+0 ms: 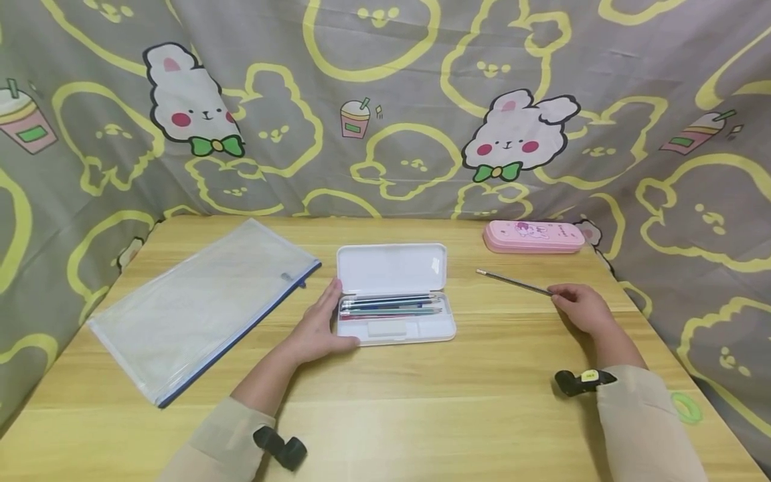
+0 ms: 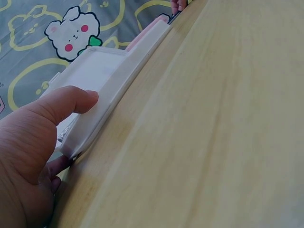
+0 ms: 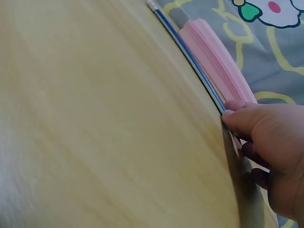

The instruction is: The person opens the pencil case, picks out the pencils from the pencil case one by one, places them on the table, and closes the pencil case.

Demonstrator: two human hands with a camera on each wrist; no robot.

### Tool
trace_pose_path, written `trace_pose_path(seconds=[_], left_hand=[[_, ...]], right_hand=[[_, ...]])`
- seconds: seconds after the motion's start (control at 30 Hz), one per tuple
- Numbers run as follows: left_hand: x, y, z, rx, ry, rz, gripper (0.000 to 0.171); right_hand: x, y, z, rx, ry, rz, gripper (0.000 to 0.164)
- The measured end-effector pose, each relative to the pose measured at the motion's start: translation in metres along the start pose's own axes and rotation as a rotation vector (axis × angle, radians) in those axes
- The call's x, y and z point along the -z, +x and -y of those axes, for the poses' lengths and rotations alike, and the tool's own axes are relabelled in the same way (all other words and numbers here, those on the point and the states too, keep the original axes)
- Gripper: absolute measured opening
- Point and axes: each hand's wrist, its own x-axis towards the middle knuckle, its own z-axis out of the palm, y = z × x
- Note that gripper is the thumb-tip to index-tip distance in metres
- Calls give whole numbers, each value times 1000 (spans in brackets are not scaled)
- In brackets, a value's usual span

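Note:
My left hand (image 1: 320, 329) holds a white pencil case (image 1: 447, 333) by its left end, the thumb bent against the front wall (image 2: 107, 97) and the fingers along the side. The case's lid (image 1: 391, 268) stands raised at the back. Several pencils (image 1: 391, 304) lie in the case, with a white eraser (image 1: 387, 328) in front of them. To the right, my right hand (image 1: 583, 308) pinches one dark pencil (image 1: 512, 280) near its end between thumb and fingertips. In the right wrist view, that pencil (image 3: 190, 59) shows blue stripes and a pale tip at its far end.
A clear zip pouch (image 1: 199, 308) with a blue edge lies at the left. At the back right sits a closed pink pencil case (image 1: 535, 237). A green ring (image 1: 687, 407) lies near the right edge, and a patterned curtain (image 1: 409, 94) hangs behind the wooden table (image 1: 421, 415).

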Motion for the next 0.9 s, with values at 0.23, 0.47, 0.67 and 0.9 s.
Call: trace_pose_path(seconds=[0.23,0.47,0.67,0.9], left_hand=[[0,0,0,-1,8,0,121],[1,-1,0,5,-6,4,121],[1,0,1,-6,-12,2,122],[0,1,2,-15,-23,-8,121]], right_hand=[[-1,-9,12,-37,108,-68,53],[-19,-12,55,63,166,-134,42],[-43,-12,98,181,206,-58,32],[-69,-12,143,297,204,63,22]])
